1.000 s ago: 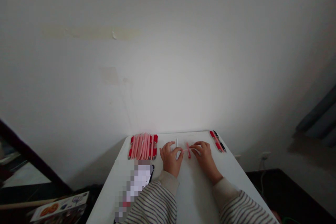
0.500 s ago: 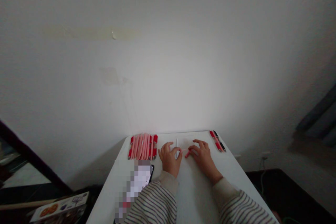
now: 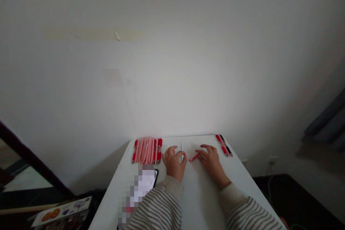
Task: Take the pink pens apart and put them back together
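My left hand [image 3: 174, 163] is closed in a pinch of thumb and forefinger around a slim pink pen part [image 3: 188, 155], whose pale end points right; the fingers cover most of it. My right hand [image 3: 211, 161], to the right, has its thumb and forefinger closed on the end of a short pink-red pen piece [image 3: 193, 158]. A small gap separates the two pieces. A thin white stick [image 3: 181, 146] lies upright in view beside the left fingertips, partly hidden by them.
Several pink and red pens [image 3: 147, 151] lie side by side at the back left of the white table [image 3: 194, 201]. A red pen [image 3: 221, 145] and a black pen [image 3: 225, 145] lie at the back right. A phone [image 3: 142, 187] rests by my left sleeve. The wall [image 3: 188, 79] borders the table's back.
My right hand has shifted slightly right, and more of the pink-red piece shows beyond its fingertips. The left hand stays in nearly the same place.
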The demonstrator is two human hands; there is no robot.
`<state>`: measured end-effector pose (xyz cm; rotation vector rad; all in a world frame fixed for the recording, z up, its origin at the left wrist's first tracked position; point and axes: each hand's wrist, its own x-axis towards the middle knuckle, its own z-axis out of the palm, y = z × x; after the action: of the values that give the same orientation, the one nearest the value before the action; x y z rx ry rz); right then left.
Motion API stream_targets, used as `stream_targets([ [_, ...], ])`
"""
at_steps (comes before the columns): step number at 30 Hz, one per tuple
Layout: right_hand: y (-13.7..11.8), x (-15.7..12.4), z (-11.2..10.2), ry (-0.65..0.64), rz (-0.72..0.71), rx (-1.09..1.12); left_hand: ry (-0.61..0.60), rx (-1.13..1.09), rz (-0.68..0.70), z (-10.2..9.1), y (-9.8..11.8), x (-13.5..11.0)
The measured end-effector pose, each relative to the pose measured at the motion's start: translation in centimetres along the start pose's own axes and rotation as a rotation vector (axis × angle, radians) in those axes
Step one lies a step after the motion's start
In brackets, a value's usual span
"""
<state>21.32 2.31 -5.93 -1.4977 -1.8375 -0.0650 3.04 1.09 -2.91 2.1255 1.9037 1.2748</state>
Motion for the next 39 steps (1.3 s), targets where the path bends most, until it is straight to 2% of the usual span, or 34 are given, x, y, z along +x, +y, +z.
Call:
stream_targets([
  [11,0.15,0.11,-0.01,-0.013,0.026,0.053,0.029,-0.008,0.004,0.23,-0.30,0.08],
  [18,0.36,0.28,-0.06,0.068,0.030,0.161,0.074,-0.042,0.035,0.44,-0.65,0.15],
  [24,0.14,0.32,-0.43,0.102,0.056,0.186,0.066,-0.038,0.026,0.30,-0.52,0.16],
  [39,-0.36,0.31,-0.49,0.068,0.022,0.201,-0.033,-0.051,0.001,0.05,0.06,-0.05],
])
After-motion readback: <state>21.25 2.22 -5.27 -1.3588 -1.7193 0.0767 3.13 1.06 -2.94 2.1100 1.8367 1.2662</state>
